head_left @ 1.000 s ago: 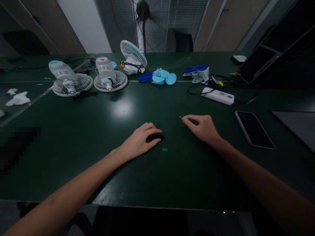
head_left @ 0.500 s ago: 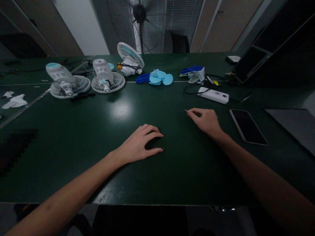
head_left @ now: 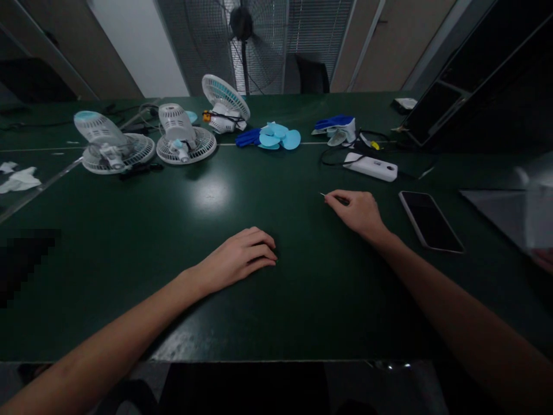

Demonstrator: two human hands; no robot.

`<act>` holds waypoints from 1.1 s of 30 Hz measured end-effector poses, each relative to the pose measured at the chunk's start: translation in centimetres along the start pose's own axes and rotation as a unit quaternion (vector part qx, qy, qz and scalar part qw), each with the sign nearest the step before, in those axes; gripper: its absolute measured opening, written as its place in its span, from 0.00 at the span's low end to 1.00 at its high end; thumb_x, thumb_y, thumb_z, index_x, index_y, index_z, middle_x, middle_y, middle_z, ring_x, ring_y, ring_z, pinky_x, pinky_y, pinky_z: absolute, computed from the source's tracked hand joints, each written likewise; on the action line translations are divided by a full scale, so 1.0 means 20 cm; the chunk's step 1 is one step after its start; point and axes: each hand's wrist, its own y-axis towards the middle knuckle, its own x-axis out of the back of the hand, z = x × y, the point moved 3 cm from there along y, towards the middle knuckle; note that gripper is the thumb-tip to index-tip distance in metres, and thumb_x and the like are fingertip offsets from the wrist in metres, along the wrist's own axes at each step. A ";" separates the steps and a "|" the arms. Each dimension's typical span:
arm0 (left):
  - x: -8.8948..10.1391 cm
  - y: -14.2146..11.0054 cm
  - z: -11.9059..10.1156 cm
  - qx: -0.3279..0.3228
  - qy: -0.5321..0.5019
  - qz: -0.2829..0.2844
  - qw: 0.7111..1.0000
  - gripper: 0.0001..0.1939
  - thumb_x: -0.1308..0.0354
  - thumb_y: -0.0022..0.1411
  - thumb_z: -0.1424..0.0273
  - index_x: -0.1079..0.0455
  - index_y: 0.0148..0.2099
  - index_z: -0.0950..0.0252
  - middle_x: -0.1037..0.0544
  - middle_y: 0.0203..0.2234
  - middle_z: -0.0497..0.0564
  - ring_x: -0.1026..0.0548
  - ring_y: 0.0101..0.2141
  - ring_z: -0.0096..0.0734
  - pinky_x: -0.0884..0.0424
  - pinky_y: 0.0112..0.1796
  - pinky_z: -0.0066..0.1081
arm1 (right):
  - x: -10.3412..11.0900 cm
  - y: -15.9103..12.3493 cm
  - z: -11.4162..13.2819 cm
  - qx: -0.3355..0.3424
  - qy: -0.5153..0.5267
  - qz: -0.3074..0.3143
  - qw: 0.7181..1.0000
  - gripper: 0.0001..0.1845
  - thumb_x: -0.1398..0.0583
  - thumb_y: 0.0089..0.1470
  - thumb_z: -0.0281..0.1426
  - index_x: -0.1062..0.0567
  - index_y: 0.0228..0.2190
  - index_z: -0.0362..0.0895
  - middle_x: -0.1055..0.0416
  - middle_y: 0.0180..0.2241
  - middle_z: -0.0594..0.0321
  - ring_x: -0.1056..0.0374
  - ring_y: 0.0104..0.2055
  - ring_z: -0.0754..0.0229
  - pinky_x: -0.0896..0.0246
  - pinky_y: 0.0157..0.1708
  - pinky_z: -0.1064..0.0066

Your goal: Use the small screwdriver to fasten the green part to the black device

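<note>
My left hand [head_left: 239, 259] rests low over the green tabletop [head_left: 242, 323], its thumb and fingers pinched together. Between the fingertips is the small green circuit board, now almost wholly covered by them. Farther right, my right hand [head_left: 356, 210] is closed in a pinch around a thin, light, pointed piece [head_left: 322, 194]. Only its tip shows, pointing left; the rest is hidden in the fingers, so I cannot tell its kind. A phone [head_left: 431, 222] lies to the right of this hand.
Along the back stand white fans [head_left: 185, 144], light-blue fan blades [head_left: 280, 137] and blue-and-white gloves [head_left: 337, 128]. A white oblong device [head_left: 371, 167] with a cord lies behind my right hand. At the right edge are a flat grey panel [head_left: 496, 210] and a blurred pale object [head_left: 540, 213] beside another person's hand.
My left hand has opened, reached the circuit board, closed on it and drawn slightly left. My right hand stays pinched. A pale object and another person's hand have appeared at the right edge.
</note>
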 end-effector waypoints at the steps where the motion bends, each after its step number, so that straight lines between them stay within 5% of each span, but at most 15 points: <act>1: 0.02 -0.03 0.03 0.003 0.012 0.001 1.000 0.11 0.47 0.74 0.65 0.24 0.50 0.60 0.25 0.50 0.53 0.28 0.52 0.36 0.31 0.55 0.40 | 0.00 0.00 0.00 0.000 0.000 0.002 1.000 0.19 0.43 0.64 0.47 0.16 0.41 0.53 0.20 0.32 0.61 0.29 0.30 0.55 0.44 0.29 0.64; 6: 0.26 -0.29 0.30 0.118 0.081 -0.059 0.988 0.13 0.48 0.74 0.61 0.24 0.48 0.59 0.24 0.51 0.54 0.27 0.52 0.38 0.31 0.55 0.40 | 0.01 -0.01 0.02 -0.002 0.003 0.010 1.000 0.19 0.43 0.64 0.46 0.16 0.41 0.52 0.20 0.33 0.61 0.29 0.30 0.55 0.44 0.29 0.64; 12: 0.57 -0.67 0.61 0.309 0.195 -0.135 0.921 0.17 0.48 0.72 0.56 0.26 0.51 0.62 0.26 0.51 0.53 0.28 0.52 0.37 0.31 0.53 0.37 | 0.01 -0.01 0.01 0.006 0.003 0.014 1.000 0.20 0.44 0.65 0.47 0.16 0.42 0.52 0.19 0.34 0.60 0.28 0.32 0.53 0.41 0.31 0.63; 24: 0.61 -0.67 0.59 0.321 0.346 -0.119 0.874 0.18 0.53 0.72 0.60 0.30 0.53 0.64 0.24 0.53 0.54 0.30 0.55 0.41 0.39 0.57 0.40 | 0.01 -0.01 0.01 0.012 0.006 0.022 1.000 0.19 0.44 0.65 0.47 0.16 0.42 0.52 0.20 0.33 0.60 0.29 0.30 0.54 0.42 0.28 0.64; 30: 0.64 -0.71 0.57 0.406 0.310 -0.303 0.804 0.18 0.51 0.72 0.58 0.32 0.54 0.64 0.20 0.46 0.51 0.24 0.47 0.36 0.31 0.47 0.32 | 0.01 -0.01 0.01 0.014 0.001 0.008 1.000 0.18 0.43 0.64 0.46 0.16 0.42 0.53 0.19 0.33 0.61 0.27 0.32 0.53 0.41 0.30 0.64; 33: 0.66 -0.74 0.57 0.414 0.273 -0.333 0.802 0.18 0.48 0.71 0.57 0.30 0.52 0.64 0.20 0.45 0.50 0.22 0.44 0.34 0.30 0.45 0.29 | 0.01 -0.01 0.02 0.012 0.001 0.012 1.000 0.18 0.43 0.64 0.46 0.16 0.41 0.53 0.19 0.33 0.61 0.27 0.32 0.53 0.41 0.29 0.64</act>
